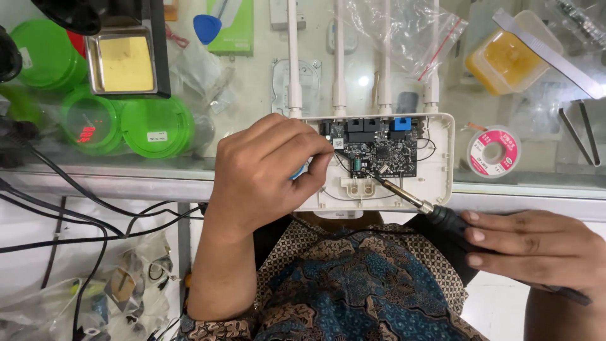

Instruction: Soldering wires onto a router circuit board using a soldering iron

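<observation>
Soldering on an opened router (379,161), head view only. White shell (442,164) lies on the glass counter (517,183) with the lid off, black circuit board (379,148) exposed, four white antennas (339,63) pointing away. Judging by this: disassembly done, board work underway, reassembly not started.

Right hand (536,249): fingers wrapped tight around the soldering iron (435,213) handle, tip resting at the board's lower edge. Left hand (268,170): fingertips pinched together at the board's left edge, something blue barely showing under them; can't tell what it is.

Nearby: pink-labelled solder wick spool (493,150), yellow flux tub (505,58), green jars (154,123), metal tweezers (584,129).
</observation>
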